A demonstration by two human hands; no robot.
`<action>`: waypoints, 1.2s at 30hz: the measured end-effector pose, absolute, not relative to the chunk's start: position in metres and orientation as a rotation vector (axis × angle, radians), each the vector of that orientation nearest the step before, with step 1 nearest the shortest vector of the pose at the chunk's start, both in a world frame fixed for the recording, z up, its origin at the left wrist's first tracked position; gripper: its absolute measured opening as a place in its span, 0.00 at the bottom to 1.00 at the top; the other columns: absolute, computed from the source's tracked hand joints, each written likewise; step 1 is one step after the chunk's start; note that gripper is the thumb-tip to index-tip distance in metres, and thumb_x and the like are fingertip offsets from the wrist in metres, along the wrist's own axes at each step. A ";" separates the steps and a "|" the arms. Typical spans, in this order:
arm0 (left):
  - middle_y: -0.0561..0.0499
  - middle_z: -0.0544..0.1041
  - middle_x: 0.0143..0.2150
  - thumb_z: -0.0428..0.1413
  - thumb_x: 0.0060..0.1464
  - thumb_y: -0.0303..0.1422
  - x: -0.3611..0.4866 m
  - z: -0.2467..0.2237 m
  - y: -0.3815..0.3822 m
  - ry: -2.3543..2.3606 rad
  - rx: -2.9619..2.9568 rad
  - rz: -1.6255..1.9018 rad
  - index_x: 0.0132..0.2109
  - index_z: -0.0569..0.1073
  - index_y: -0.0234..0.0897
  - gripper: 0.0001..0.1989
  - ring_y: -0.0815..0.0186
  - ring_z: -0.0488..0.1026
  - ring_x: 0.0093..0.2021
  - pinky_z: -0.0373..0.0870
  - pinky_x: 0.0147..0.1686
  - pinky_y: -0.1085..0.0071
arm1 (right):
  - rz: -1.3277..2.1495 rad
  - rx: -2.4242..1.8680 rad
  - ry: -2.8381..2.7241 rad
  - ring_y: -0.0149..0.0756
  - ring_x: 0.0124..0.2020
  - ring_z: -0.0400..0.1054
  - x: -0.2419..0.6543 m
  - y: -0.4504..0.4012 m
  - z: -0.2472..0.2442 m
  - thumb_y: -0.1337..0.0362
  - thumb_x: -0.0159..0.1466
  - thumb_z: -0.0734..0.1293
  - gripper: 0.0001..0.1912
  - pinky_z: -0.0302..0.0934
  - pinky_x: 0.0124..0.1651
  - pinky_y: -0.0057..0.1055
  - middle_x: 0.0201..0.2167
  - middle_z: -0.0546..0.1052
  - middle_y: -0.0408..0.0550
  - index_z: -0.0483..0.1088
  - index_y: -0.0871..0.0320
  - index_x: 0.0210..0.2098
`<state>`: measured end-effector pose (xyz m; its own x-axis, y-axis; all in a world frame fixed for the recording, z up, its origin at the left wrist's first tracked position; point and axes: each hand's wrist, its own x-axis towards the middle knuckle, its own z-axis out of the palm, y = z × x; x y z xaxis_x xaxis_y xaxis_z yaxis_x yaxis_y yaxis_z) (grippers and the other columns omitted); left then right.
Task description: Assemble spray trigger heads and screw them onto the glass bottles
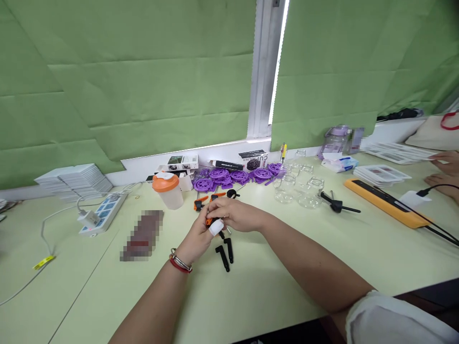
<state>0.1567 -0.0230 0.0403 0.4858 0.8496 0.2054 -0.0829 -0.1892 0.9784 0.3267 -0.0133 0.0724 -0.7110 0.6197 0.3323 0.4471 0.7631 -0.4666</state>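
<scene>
My left hand (201,235) and my right hand (239,215) meet over the table, fingers closed around a small orange and black plastic part (209,221), mostly hidden by the fingers. White wrapping covers my left thumb. Just below the hands lie two black plastic arms (223,258), side by side on the tabletop. Beyond the fingers are orange and black clamp-like pieces (201,203) and a small round black piece (233,193).
Purple spoked discs (239,177) are piled behind, near boxes (182,162). An orange-lidded cup (168,191) stands left, clear glass jars (310,192) right. Power strips (107,212) and an orange one (387,203) lie at the sides. Another person's hands (444,174) are far right.
</scene>
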 end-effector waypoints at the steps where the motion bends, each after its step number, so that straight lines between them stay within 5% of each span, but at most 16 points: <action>1: 0.44 0.71 0.47 0.58 0.52 0.33 0.157 0.039 -0.022 0.707 1.570 0.946 0.53 0.67 0.38 0.21 0.62 0.69 0.43 0.68 0.40 0.69 | 0.509 -0.801 -2.473 0.35 0.45 0.63 0.327 -0.013 0.070 0.80 0.58 0.60 0.20 0.60 0.44 0.31 0.45 0.69 0.51 0.72 0.57 0.44; 4: 0.47 0.72 0.36 0.57 0.51 0.35 0.155 0.036 -0.020 0.765 1.618 0.850 0.50 0.70 0.37 0.18 0.66 0.67 0.30 0.66 0.30 0.71 | 0.539 -0.809 -2.435 0.35 0.46 0.64 0.330 -0.013 0.064 0.81 0.57 0.60 0.21 0.60 0.45 0.31 0.46 0.69 0.50 0.72 0.56 0.44; 10: 0.54 0.68 0.26 0.59 0.50 0.38 0.155 0.030 -0.014 0.817 1.471 0.837 0.45 0.72 0.36 0.15 0.72 0.58 0.22 0.56 0.22 0.75 | 0.390 -0.990 -2.243 0.36 0.42 0.65 0.328 -0.015 0.057 0.76 0.55 0.66 0.13 0.59 0.44 0.32 0.42 0.70 0.49 0.72 0.57 0.39; 13: 0.55 0.67 0.25 0.58 0.50 0.40 0.153 0.023 -0.006 0.858 1.294 0.936 0.45 0.71 0.36 0.17 0.73 0.58 0.20 0.56 0.21 0.74 | 0.312 -1.356 -1.982 0.34 0.33 0.65 0.324 -0.024 0.046 0.63 0.57 0.68 0.05 0.57 0.35 0.30 0.31 0.72 0.47 0.71 0.59 0.31; 17: 0.54 0.70 0.27 0.58 0.49 0.41 0.147 0.012 0.007 0.849 1.103 1.095 0.41 0.70 0.35 0.16 0.73 0.61 0.22 0.59 0.22 0.74 | 0.534 -1.779 -1.931 0.31 0.22 0.62 0.320 -0.042 0.017 0.55 0.58 0.65 0.15 0.49 0.24 0.27 0.20 0.70 0.45 0.68 0.59 0.22; 28: 0.52 0.71 0.30 0.59 0.47 0.43 0.149 0.009 0.008 0.897 1.101 1.123 0.40 0.70 0.33 0.18 0.73 0.65 0.24 0.59 0.24 0.75 | 0.620 -1.999 -2.009 0.30 0.18 0.60 0.322 -0.053 -0.006 0.66 0.49 0.67 0.07 0.45 0.19 0.25 0.19 0.69 0.45 0.64 0.58 0.19; 36: 0.54 0.71 0.28 0.59 0.48 0.42 0.160 0.012 -0.001 0.837 1.089 1.057 0.42 0.69 0.34 0.18 0.72 0.66 0.25 0.61 0.24 0.75 | 0.604 -1.649 -1.997 0.29 0.26 0.61 0.330 -0.056 0.003 0.64 0.56 0.63 0.04 0.46 0.26 0.25 0.25 0.72 0.43 0.68 0.57 0.27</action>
<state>0.1596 -0.0015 0.0118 0.2965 0.9545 -0.0313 -0.2491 0.1090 0.9623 0.3296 -0.0562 0.0032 -0.1610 0.9835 0.0826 0.7729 0.1777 -0.6091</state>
